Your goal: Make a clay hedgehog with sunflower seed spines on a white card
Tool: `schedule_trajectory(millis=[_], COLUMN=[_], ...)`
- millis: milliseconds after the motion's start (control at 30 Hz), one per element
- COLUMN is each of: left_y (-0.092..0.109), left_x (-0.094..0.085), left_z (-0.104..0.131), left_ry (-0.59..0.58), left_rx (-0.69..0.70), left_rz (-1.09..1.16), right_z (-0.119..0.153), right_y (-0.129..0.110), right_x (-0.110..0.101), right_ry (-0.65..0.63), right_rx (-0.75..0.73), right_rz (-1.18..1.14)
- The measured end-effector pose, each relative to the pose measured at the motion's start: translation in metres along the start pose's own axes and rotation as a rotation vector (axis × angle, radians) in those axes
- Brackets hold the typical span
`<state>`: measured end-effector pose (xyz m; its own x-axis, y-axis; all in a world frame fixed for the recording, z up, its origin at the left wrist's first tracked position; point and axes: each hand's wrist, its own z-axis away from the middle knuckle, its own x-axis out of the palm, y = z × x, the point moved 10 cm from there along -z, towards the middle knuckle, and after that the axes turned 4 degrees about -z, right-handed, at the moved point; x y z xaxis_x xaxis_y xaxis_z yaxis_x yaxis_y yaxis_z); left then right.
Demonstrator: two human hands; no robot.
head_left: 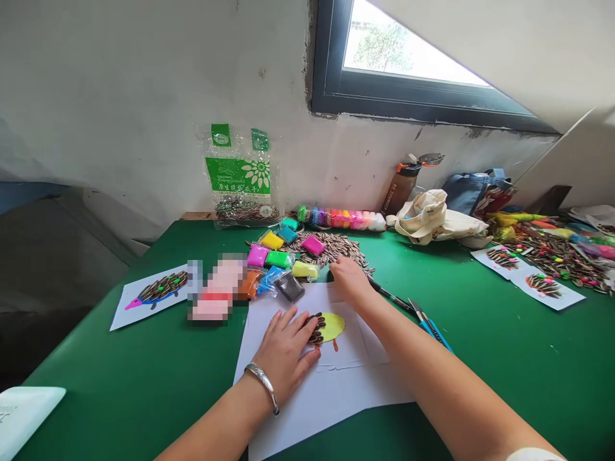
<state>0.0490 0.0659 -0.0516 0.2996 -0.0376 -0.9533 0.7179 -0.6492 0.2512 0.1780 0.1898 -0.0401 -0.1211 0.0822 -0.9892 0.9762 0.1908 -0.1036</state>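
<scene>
My left hand [284,352], with a silver bangle at the wrist, lies flat with fingers spread on a white sheet of paper [331,400]. Its fingertips cover part of a yellow-green clay oval [335,325], which has dark sunflower seeds [315,328] set in its left side and small brown legs below. My right hand [350,280] reaches across to the near edge of a pile of striped sunflower seeds [339,246]. Its fingers are curled together, and whatever they hold is hidden. Wrapped clay packets, among them a black one [290,287] and a pale yellow one [305,269], lie left of it.
Scissors with blue handles [427,323] and a black pen [391,297] lie beside my right forearm. A finished seed hedgehog card [156,293] is at left. Along the wall stand a seed bag [243,182], a tube of coloured clay [343,219], a brown bottle [401,189] and a cream cloth bag [435,219].
</scene>
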Motion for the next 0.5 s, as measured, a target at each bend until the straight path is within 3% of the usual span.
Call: schedule_trajectory(millis=[167,233,300,433,500], left_y=[0.001,0.001,0.001,0.0,0.0], left_x=[0.0,-0.002,-0.003,-0.007,-0.017], left_z=[0.0,0.0,0.0,-0.001,0.0], left_ry=[0.027,0.047,0.057,0.07,0.145], left_rx=[0.011,0.016,0.015,0.003,0.007], left_rz=[0.002,0.011,0.019,0.047,0.087], right_z=[0.043,0.065,0.082,0.103,0.107], right_y=[0.015,0.02,0.02,0.001,-0.02], right_x=[-0.015,-0.028,-0.034,-0.048,-0.051], right_ry=[0.145,0.28,0.323,0.362,0.328], right_rx=[0.048,0.049,0.037,0.007,-0.046], right_rz=[-0.101,-0.391,-0.572,-0.886,-1.058])
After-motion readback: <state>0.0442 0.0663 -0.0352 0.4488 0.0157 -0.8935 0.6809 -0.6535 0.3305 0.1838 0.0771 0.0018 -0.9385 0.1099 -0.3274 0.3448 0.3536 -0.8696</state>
